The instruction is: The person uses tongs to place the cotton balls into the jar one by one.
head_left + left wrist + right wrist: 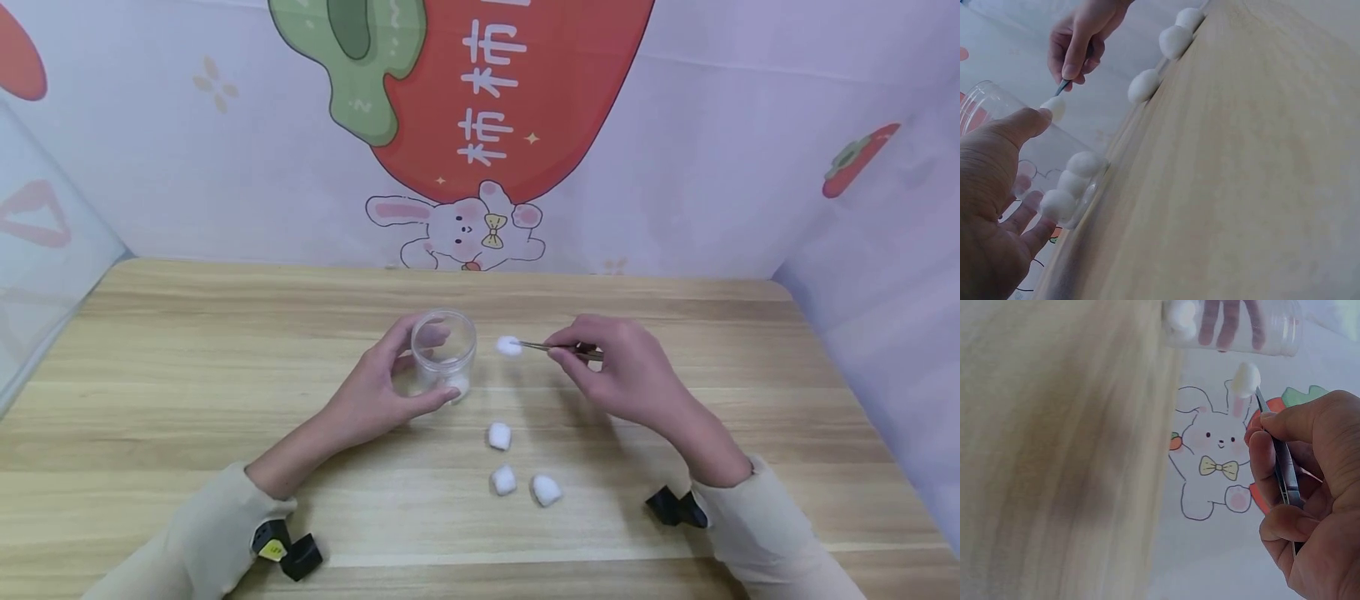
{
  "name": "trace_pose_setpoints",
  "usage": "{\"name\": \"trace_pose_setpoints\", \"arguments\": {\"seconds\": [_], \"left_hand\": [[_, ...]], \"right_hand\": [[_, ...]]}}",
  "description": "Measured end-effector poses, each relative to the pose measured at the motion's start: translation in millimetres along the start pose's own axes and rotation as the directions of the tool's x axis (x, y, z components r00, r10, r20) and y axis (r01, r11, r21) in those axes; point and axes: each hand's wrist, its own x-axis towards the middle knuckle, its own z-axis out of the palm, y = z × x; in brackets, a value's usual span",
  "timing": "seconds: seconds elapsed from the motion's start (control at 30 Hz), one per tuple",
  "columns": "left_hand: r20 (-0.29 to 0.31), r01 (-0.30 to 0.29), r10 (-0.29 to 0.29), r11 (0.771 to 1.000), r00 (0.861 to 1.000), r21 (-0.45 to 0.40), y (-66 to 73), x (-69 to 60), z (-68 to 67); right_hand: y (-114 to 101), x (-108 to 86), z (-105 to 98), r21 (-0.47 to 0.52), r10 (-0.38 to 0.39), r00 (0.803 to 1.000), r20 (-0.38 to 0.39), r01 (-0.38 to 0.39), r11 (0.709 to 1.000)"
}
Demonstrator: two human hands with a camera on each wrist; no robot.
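My left hand (375, 393) holds a clear, open-topped jar (444, 365) standing on the table, thumb and fingers on either side of it. Several white cotton balls (1074, 185) lie stacked at the jar's bottom in the left wrist view. To the right of the jar, my right hand (628, 371) pinches metal tweezers (1284, 465). Between the tweezer tips is one cotton ball (508, 346), raised and apart from the jar. Three loose cotton balls lie nearer me: one (499, 436) in front, then a second (503, 480) and a third (546, 490) side by side.
Under everything is a wood-grain table (187, 367). A printed cloth (675, 167) with a rabbit and a red fruit rises behind its far edge, and cloth also hangs along both sides. Black wrist devices (302, 557) sit at both sleeves.
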Motion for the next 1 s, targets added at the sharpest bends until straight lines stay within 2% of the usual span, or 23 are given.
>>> {"name": "trace_pose_setpoints", "arguments": {"seconds": [0.23,0.47,0.83,1.0], "left_hand": [[0.001,-0.004,0.004,1.0,1.0,-0.006,1.9,1.7,-0.3],[0.008,0.001,-0.001,1.0,1.0,-0.002,2.5,3.2,-0.6],[0.001,-0.005,0.005,1.0,1.0,-0.018,-2.9,6.2,-4.3],[0.007,0.008,-0.008,1.0,1.0,-0.029,-3.5,8.9,-3.1]], "right_hand": [[-8.0,5.6,-11.4,0.021,-0.031,0.998,-0.055,0.032,0.999],[-18.3,13.8,-23.0,0.026,-0.094,0.986,-0.138,0.098,0.995],[-37.0,36.6,-18.7,0.026,-0.183,0.969,-0.169,0.19,0.982],[-39.5,40.9,-15.0,0.027,-0.195,0.968,-0.159,0.201,0.979]]}}
